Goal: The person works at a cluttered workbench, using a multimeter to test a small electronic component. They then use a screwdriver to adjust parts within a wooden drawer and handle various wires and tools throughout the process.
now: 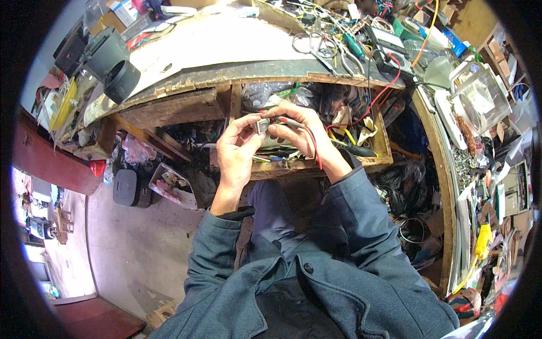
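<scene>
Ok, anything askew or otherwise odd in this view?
Two things. The open drawer is crammed with a plastic bag and jumbled odds and ends, nothing visibly sorted. And a red lead droops off the cluttered bench over that mess, so it could snag.

L hand (234,150) at approx. 10 o'clock from view ctr, thumb & fingers pinched. R hand (305,131) at 1, fingers curled, tips twd 9; hands v. close. L forearm (212,251) up from 7, R forearm (361,206) from 4, both sleeved.
</scene>
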Action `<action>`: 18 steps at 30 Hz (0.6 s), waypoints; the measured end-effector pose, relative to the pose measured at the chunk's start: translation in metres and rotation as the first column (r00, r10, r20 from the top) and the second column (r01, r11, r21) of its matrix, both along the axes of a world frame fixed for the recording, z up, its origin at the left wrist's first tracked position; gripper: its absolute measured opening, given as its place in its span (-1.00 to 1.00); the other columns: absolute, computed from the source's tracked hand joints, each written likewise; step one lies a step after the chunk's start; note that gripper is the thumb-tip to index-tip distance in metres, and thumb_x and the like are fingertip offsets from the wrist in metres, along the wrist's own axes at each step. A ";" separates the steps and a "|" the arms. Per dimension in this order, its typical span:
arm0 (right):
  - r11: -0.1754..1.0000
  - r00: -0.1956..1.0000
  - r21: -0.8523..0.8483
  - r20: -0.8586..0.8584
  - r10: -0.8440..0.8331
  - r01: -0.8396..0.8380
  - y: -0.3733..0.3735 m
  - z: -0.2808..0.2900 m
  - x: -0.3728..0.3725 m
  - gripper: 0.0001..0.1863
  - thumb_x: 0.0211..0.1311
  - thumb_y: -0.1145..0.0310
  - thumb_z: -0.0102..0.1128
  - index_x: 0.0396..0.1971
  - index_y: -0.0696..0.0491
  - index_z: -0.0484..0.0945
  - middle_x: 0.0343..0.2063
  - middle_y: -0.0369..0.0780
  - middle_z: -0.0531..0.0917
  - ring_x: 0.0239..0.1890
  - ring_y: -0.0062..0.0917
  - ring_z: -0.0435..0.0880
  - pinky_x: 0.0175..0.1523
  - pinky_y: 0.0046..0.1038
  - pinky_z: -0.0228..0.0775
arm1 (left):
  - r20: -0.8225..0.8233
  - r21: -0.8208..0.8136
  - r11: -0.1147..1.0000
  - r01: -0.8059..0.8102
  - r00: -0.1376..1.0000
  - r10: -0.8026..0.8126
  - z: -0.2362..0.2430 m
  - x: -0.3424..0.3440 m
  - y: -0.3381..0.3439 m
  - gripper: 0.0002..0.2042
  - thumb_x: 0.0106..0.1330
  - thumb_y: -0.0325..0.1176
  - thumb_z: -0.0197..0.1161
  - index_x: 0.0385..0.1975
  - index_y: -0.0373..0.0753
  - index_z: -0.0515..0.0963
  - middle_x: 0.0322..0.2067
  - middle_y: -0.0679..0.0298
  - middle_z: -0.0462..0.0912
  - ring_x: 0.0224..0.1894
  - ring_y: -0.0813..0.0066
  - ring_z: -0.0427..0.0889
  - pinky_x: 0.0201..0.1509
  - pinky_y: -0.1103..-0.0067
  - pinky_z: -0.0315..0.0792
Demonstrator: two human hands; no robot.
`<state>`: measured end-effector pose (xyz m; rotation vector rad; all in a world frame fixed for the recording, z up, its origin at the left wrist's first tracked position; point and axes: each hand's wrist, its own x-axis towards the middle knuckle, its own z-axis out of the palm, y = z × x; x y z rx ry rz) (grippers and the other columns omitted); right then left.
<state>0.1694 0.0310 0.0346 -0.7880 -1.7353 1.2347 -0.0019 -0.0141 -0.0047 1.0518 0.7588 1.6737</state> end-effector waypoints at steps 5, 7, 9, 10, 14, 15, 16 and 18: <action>0.999 0.999 -0.039 -0.032 -0.004 0.003 0.003 -0.007 0.001 -0.78 0.27 0.52 0.24 -0.10 0.16 0.67 -0.38 -0.23 0.68 -0.39 -0.66 0.65 -0.26 -0.56 0.53 | -0.024 -0.025 1.000 0.009 1.000 -0.010 0.003 -0.001 -0.001 -0.64 0.20 -0.72 0.27 0.00 -0.34 0.58 -0.02 0.19 0.68 0.00 0.49 0.63 0.16 0.56 0.47; 1.000 1.000 -0.030 -0.026 -0.011 0.010 0.003 -0.006 0.000 -0.80 0.27 0.54 0.22 -0.12 0.17 0.67 -0.38 -0.23 0.68 -0.40 -0.67 0.65 -0.29 -0.56 0.53 | -0.015 -0.020 1.000 0.006 1.000 -0.006 0.003 -0.001 0.000 -0.64 0.20 -0.71 0.28 0.01 -0.34 0.57 -0.02 0.19 0.68 0.00 0.49 0.63 0.16 0.56 0.48; 0.999 0.999 -0.037 -0.014 -0.039 0.038 0.003 -0.004 0.000 -0.82 0.26 0.55 0.21 -0.15 0.17 0.66 -0.39 -0.23 0.67 -0.39 -0.64 0.66 -0.26 -0.56 0.53 | -0.009 -0.029 1.000 0.005 1.000 -0.005 0.004 0.000 -0.001 -0.65 0.20 -0.71 0.28 0.01 -0.35 0.57 -0.03 0.19 0.68 0.00 0.49 0.64 0.16 0.56 0.48; 0.998 0.999 -0.040 -0.008 -0.053 0.053 0.003 -0.004 -0.001 -0.82 0.26 0.55 0.21 -0.16 0.17 0.65 -0.39 -0.23 0.67 -0.39 -0.63 0.66 -0.25 -0.55 0.53 | -0.006 -0.033 0.999 0.004 1.000 -0.005 0.005 0.000 -0.001 -0.65 0.20 -0.71 0.28 0.01 -0.35 0.57 -0.03 0.19 0.68 0.00 0.49 0.64 0.17 0.56 0.48; 0.971 0.974 0.090 0.030 -0.223 0.220 0.013 -0.020 0.001 -0.81 0.23 0.53 0.25 -0.15 0.12 0.65 -0.38 -0.21 0.68 -0.36 -0.57 0.68 -0.19 -0.52 0.52 | -0.002 -0.027 1.000 0.012 1.000 -0.012 0.003 -0.003 0.000 -0.66 0.21 -0.69 0.30 0.01 -0.36 0.56 -0.06 0.17 0.70 -0.01 0.45 0.66 0.17 0.53 0.51; 0.943 0.950 0.164 0.072 -0.305 0.291 0.013 -0.022 0.002 -0.80 0.22 0.52 0.26 -0.14 0.11 0.65 -0.37 -0.20 0.69 -0.34 -0.56 0.68 -0.17 -0.51 0.52 | 0.003 -0.028 0.999 0.015 1.000 -0.015 0.001 -0.003 0.001 -0.66 0.22 -0.68 0.30 0.01 -0.36 0.56 -0.06 0.16 0.70 -0.02 0.44 0.67 0.17 0.53 0.51; 0.904 0.916 0.240 0.106 -0.387 0.354 0.014 -0.025 0.003 -0.79 0.22 0.51 0.27 -0.13 0.10 0.65 -0.37 -0.19 0.69 -0.32 -0.56 0.68 -0.15 -0.51 0.51 | 0.007 -0.030 0.999 0.017 1.000 -0.017 0.000 -0.003 0.001 -0.66 0.22 -0.68 0.30 0.01 -0.36 0.55 -0.07 0.16 0.70 -0.02 0.43 0.67 0.17 0.52 0.52; 0.822 0.865 0.385 0.105 -0.491 0.420 0.019 -0.033 0.004 -0.73 0.16 0.52 0.26 -0.10 0.07 0.65 -0.33 -0.11 0.71 -0.25 -0.36 0.73 -0.09 -0.39 0.53 | 0.009 -0.029 0.999 0.023 1.000 -0.023 0.000 -0.003 0.001 -0.66 0.23 -0.67 0.30 0.02 -0.36 0.55 -0.07 0.15 0.70 -0.03 0.42 0.68 0.16 0.51 0.54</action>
